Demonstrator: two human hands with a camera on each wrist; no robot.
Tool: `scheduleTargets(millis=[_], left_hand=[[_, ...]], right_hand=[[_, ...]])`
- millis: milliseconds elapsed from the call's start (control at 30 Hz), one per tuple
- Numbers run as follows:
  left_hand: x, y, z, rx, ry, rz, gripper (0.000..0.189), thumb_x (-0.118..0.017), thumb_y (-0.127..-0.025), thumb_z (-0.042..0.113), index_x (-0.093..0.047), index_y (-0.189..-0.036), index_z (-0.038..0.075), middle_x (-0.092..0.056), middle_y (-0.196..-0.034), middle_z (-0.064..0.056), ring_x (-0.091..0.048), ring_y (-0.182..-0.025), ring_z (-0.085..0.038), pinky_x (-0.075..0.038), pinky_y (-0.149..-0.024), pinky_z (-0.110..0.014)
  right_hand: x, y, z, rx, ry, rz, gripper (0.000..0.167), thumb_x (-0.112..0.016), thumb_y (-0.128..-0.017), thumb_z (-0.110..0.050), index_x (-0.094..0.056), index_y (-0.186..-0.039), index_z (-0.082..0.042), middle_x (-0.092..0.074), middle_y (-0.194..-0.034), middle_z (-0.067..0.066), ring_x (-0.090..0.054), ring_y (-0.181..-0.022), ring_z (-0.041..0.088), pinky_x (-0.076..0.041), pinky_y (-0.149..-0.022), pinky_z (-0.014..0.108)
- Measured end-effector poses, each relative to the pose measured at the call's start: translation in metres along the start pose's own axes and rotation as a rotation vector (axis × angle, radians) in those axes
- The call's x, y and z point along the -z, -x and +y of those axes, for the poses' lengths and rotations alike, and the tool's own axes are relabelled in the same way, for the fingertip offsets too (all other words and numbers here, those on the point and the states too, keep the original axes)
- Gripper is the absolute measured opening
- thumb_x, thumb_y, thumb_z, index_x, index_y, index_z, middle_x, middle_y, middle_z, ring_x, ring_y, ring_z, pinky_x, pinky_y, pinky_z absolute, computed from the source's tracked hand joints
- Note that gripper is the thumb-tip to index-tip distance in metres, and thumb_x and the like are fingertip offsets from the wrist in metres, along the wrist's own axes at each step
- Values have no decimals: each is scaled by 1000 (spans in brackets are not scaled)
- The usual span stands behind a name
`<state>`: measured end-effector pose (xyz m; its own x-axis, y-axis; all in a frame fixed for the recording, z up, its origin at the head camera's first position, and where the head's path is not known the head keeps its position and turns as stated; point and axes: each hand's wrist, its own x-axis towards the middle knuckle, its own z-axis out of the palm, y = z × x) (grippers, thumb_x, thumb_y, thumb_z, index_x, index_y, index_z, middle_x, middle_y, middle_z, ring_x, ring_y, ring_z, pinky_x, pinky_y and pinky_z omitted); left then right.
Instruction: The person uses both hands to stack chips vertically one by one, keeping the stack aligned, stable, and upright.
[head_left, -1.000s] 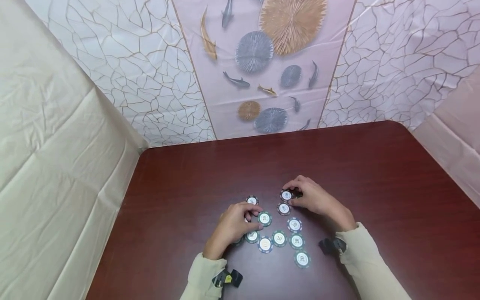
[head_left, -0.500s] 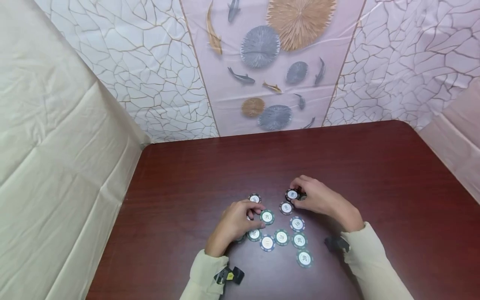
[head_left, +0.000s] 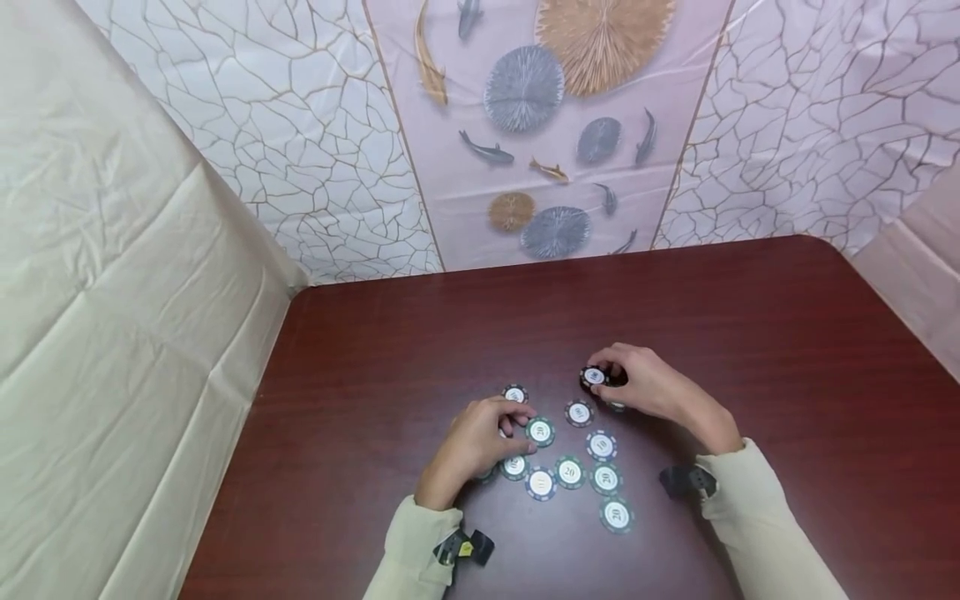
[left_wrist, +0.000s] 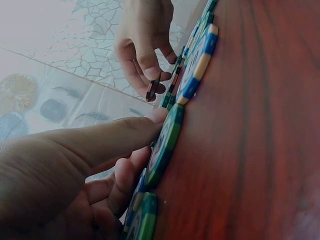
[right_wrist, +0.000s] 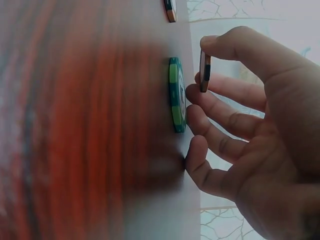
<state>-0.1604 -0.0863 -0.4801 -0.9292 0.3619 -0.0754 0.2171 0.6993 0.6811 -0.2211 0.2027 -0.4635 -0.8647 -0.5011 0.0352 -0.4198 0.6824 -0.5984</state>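
My right hand [head_left: 641,385] pinches a black poker chip [head_left: 595,377] between thumb and fingers. In the right wrist view this chip [right_wrist: 205,70] stands off from the table surface. Beside it, a green chip [right_wrist: 177,95] lies on the table close to the fingertips, mostly covered by the hand in the head view. My left hand [head_left: 476,437] has thumb and forefinger at opposite edges of a green 20 chip [head_left: 540,432]. More chips lie partly hidden beneath the left palm, among them a green one [head_left: 514,467]. A single black 100 chip [head_left: 579,413] lies between the hands.
Toward the front lie a blue-edged 10 chip [head_left: 541,483], a green 20 chip [head_left: 570,472] and another green one [head_left: 616,515]. A black chip [head_left: 515,395] is just behind the left hand. The dark red table [head_left: 420,333] ends at patterned cloth [head_left: 322,150].
My right hand has moved away and to the right with the black chip, separating it from the black 100 chip. The left hand stays at the green chip; the head view shifts slightly.
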Motion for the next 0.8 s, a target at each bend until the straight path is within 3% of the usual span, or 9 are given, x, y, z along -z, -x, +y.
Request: scheduleTargets(millis=[267, 533, 800], left_hand=[[2, -1, -7, -3, 26, -21, 34, -92, -83, 25, -80, -115, 24, -66, -89, 16, -56, -74, 0, -46, -70, -26], [14, -5, -1, -10, 4, -21, 35, -91, -85, 25, -80, -118, 25, -66, -92, 17, -58, -76, -2, -47, -71, -26], [3, 0, -2, 16, 36, -41, 34, -91, -85, 24, -79, -117, 24, -65, -90, 16, -57, -76, -2, -47, -70, -25]], right_hand=[[-8, -11, -1, 1, 14, -6, 33, -79, -91, -7, -71, -122, 2, -68, -105, 10, -62, -90, 22, -55, -78, 40], [4, -19, -7, 13, 22, 4, 36, -78, -92, -8, -69, -126, 0, -68, -106, 11, -65, -93, 25, -56, -79, 42], [1, -9, 0, -20, -23, -9, 36, -79, -93, -11, -69, -127, -4, -69, -101, 5, -63, -91, 21, -54, -79, 41]])
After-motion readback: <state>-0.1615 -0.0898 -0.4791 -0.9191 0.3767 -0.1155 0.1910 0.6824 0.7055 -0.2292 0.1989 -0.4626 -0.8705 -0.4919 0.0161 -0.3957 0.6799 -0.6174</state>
